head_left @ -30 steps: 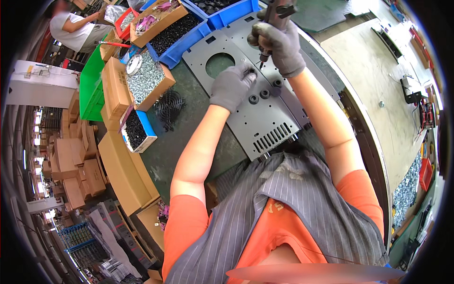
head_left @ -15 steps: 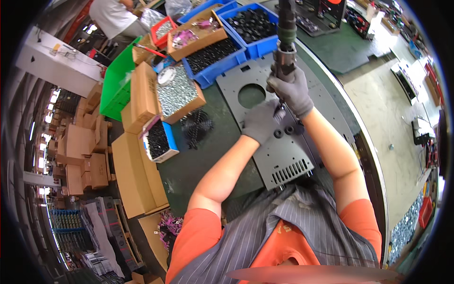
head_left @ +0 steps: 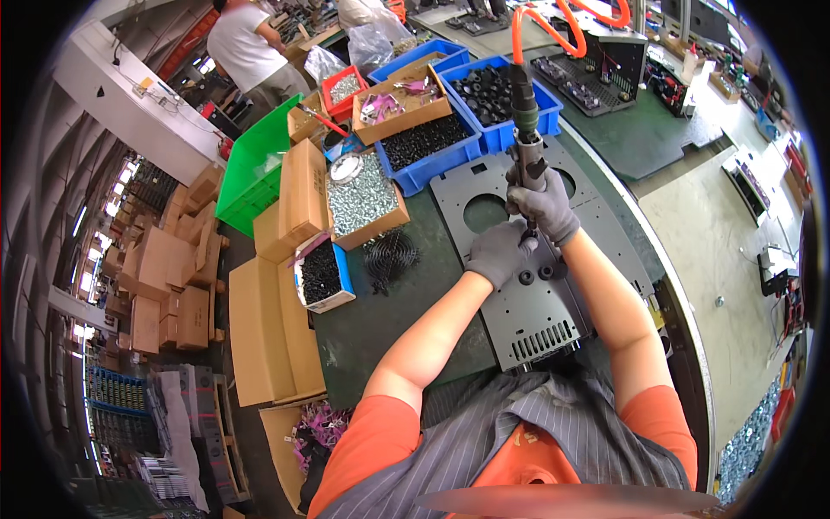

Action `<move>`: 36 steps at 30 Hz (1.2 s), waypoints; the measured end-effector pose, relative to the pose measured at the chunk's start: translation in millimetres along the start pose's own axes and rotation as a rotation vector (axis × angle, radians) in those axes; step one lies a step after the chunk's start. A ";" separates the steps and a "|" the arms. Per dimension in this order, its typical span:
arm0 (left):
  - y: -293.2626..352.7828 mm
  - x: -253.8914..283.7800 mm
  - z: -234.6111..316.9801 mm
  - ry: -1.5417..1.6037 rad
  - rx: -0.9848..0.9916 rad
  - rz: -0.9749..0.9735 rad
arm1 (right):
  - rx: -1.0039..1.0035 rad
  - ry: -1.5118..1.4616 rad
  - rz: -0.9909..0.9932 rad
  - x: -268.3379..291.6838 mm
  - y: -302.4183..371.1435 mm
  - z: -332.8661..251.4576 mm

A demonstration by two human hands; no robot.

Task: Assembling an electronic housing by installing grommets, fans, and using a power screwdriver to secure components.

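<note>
My right hand, in a grey glove, is wrapped round an upright pneumatic screwdriver with an orange coiled hose. Below it, the gloved fingers of my left hand close together at the tool's lower tip; whatever they pinch is hidden. Both hands are over a dark grey metal panel with round cutouts, small holes and a row of slots at its near end. Black ring-shaped parts sit on the panel just right of my left hand.
Left of the panel, black wire fan guards lie on the green tabletop. Beyond are a carton of silver screws, blue bins of black parts and a green crate. Another person stands at the far left.
The view has shifted, so the whole scene sits lower and further right. My hands keep their places on the screwdriver and at its tip, over the same part of the panel.
</note>
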State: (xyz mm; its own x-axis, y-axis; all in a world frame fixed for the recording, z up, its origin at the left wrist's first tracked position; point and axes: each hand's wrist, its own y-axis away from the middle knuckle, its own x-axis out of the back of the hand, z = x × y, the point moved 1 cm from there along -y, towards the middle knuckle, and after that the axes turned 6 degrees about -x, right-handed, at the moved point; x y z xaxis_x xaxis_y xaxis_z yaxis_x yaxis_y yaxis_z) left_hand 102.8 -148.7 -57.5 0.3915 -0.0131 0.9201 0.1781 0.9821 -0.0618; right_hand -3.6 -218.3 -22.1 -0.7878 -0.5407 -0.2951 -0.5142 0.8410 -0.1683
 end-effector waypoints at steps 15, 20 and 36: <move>-6.3 16.4 -39.5 2.039 0.492 0.260 | 0.265 -0.223 0.106 -21.4 82.3 -63.0; 28.1 20.4 -18.6 2.087 0.512 0.132 | 0.278 -0.293 0.161 -20.3 101.4 -59.7; 98.0 11.9 4.4 2.009 0.525 0.238 | 0.235 -0.371 0.133 -31.8 116.0 -53.7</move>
State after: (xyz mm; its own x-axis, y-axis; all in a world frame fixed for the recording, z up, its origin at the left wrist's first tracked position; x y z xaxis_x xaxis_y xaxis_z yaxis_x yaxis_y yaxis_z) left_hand 120.9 -51.8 -50.8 0.6395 0.3082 -0.7043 -0.0842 0.9387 0.3343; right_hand -56.4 -104.6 18.2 -0.6448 -0.4202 -0.6384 -0.2921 0.9074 -0.3021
